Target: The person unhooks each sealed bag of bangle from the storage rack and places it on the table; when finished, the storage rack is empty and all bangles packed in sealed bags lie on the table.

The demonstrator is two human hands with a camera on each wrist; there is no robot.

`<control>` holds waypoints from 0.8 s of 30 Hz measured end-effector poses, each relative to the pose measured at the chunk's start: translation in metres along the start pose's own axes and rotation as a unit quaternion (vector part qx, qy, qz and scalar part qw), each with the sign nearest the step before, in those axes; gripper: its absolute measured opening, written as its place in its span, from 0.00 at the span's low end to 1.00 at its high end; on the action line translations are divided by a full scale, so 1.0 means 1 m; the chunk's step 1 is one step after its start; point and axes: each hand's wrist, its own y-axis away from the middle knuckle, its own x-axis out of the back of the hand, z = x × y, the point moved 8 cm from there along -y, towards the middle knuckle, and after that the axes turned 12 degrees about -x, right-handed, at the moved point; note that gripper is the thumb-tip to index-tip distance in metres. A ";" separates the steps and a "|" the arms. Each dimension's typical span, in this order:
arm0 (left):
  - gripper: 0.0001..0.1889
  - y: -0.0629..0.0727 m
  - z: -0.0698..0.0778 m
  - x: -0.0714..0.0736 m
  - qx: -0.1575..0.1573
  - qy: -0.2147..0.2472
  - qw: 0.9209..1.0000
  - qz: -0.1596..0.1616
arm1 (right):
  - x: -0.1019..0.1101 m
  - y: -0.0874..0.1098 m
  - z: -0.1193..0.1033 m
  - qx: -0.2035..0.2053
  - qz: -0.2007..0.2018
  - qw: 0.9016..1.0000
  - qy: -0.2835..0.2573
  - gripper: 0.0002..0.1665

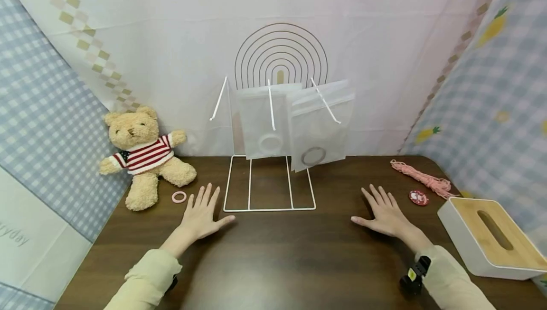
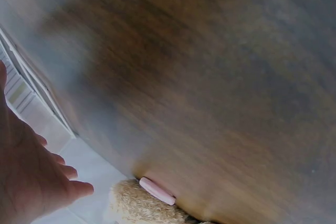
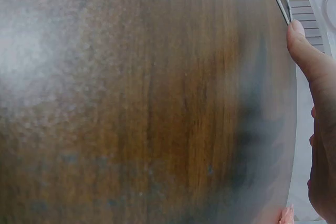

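Observation:
My left hand [image 1: 200,217], fingers straight and thumb spread, is over the dark wooden table [image 1: 273,258] and holds nothing. Nearest to it lies a pink ring [image 1: 179,192], beside a teddy bear [image 1: 145,153] in a striped shirt. On the other side my right hand [image 1: 384,216] has its fingers spread in the same way, also with nothing in it. Between and beyond the hands stands a white wire rack [image 1: 269,211]. Two translucent zip bags hang on its prongs: one holds a white ring [image 1: 270,135], the other a grey ring [image 1: 313,148].
To the right lie a bundle of pink cord [image 1: 423,177] and a round red badge [image 1: 418,198]. A white tissue box [image 1: 466,239] with a wooden lid stands at the right edge. Patterned cloth [image 1: 179,49] hangs behind the table and along both sides.

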 end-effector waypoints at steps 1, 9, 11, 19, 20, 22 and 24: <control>0.50 0.000 0.000 0.000 0.000 0.000 1.000 -0.001 | 0.000 0.000 0.000 0.000 0.002 1.000 -0.001 0.57; 0.50 -0.002 -0.002 -0.001 -0.001 0.003 1.000 -0.006 | -0.003 -0.001 0.002 0.001 0.003 1.000 0.003 0.57; 0.50 -0.003 -0.002 -0.002 -0.004 0.006 1.000 -0.005 | -0.002 -0.001 0.002 0.001 0.000 1.000 0.002 0.57; 0.53 -0.020 -0.004 -0.011 -0.015 0.039 0.999 -0.021 | 0.009 -0.010 -0.006 0.001 -0.008 1.000 -0.001 0.57; 0.54 -0.023 -0.005 -0.014 -0.011 0.048 0.998 -0.032 | 0.010 -0.012 -0.008 0.001 -0.011 1.000 -0.002 0.57; 0.55 -0.027 -0.005 -0.019 -0.005 0.069 0.996 -0.053 | 0.013 -0.016 -0.012 0.001 -0.014 1.000 -0.002 0.57; 0.57 -0.031 -0.006 -0.023 0.003 0.091 0.993 -0.072 | 0.017 -0.021 -0.018 0.003 -0.016 1.000 -0.003 0.57</control>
